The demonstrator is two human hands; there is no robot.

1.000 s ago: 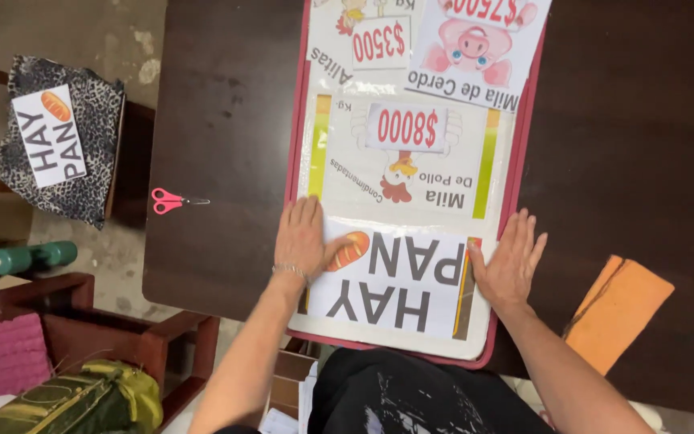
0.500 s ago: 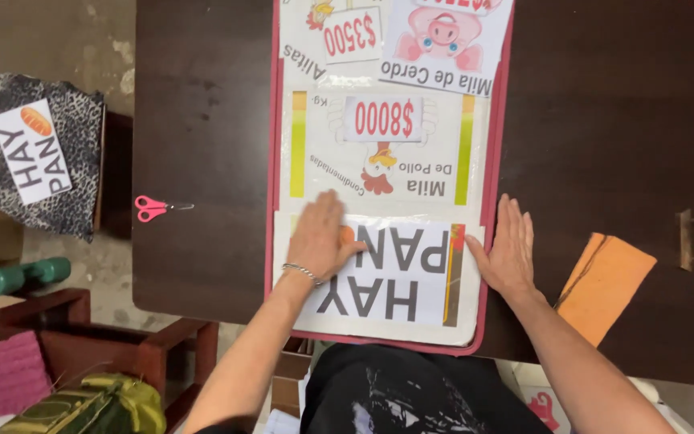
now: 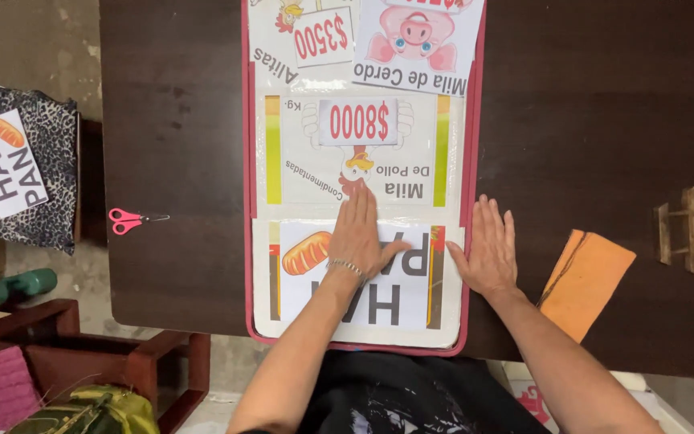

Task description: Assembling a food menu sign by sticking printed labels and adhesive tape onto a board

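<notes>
Dark brown wood, the long table [image 3: 178, 161], lies under everything you are working on. Running down its middle is a tall red-edged board [image 3: 245, 161] covered with printed paper signs, and both your hands are flat on its near end.

Your left hand [image 3: 361, 235] is open, fingers together and pointing away from you, palm pressed on the white paper sign with bold black letters and a bread-loaf picture [image 3: 347, 277]. Your fingertips reach just over that sign's top edge onto the cartoon-chicken sign with a red price tag [image 3: 355, 149] above it. A thin silver bracelet [image 3: 345, 267] sits on that wrist.

Your right hand [image 3: 487, 249] is also open and flat, fingers spread slightly. It rests at the board's right edge, the thumb on the bread sign's right margin and the other fingers over the red border and the dark wood beside it. Neither hand grips anything.

Just to the right of that hand lies a folded orange cloth [image 3: 588, 277], apart from it. Well to the left, near the table's edge, lie small pink-handled scissors [image 3: 130, 219]. Farther up the board is a pink cartoon-pig sign [image 3: 415, 40]
</notes>
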